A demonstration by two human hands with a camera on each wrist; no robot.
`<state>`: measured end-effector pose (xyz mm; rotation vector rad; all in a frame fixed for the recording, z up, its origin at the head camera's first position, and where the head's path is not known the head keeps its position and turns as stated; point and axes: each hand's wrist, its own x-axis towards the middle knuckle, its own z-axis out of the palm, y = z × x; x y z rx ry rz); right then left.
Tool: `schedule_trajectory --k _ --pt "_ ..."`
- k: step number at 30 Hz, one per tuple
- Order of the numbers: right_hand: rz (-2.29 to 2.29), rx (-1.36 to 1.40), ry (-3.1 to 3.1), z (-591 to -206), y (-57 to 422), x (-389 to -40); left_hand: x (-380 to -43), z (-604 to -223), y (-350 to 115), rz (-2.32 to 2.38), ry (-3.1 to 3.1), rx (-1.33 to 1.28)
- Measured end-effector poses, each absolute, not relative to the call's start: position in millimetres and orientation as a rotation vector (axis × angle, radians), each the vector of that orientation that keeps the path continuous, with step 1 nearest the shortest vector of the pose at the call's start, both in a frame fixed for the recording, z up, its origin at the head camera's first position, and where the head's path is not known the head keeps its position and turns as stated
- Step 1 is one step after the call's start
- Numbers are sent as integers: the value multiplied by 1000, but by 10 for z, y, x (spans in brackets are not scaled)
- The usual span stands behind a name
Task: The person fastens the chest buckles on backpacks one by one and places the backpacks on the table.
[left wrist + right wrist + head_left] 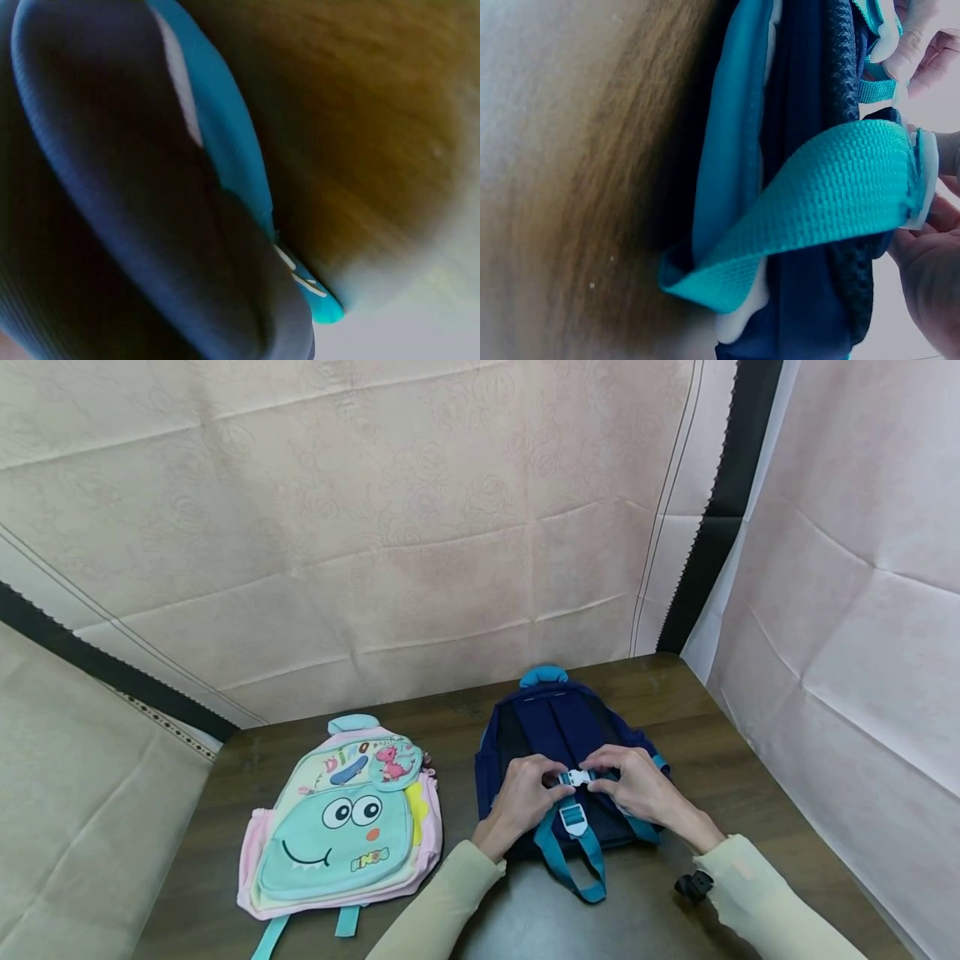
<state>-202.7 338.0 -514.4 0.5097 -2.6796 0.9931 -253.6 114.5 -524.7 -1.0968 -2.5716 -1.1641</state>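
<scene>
A dark blue backpack (555, 718) lies with its strap side up, its blue top handle pointing away from me. Across its middle sits a white plastic buckle (576, 778) on teal webbing. My left hand (527, 793) pinches the buckle's left side between thumb and fingers. The right hand (633, 783) pinches the right side, and the two halves meet between them. Below hangs a loop of teal strap (555, 856) with a white slider (573, 819). In the right wrist view, teal webbing (832, 180) crosses the pack's edge, with fingers at the far right.
To the left lies a pastel backpack (337, 835) with a smiling cartoon face, its teal straps hanging toward me. Both packs rest on a dark wooden table (720, 760). Pale fabric walls (420, 527) stand behind and beside it. A black band (693, 887) is at the right cuff.
</scene>
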Motion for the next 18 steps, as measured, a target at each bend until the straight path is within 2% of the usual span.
schedule_trajectory --k 18 --pt "1038 501 -2676 -5160 3342 -2014 -2540 -5275 1156 -1119 -2540 -1137"
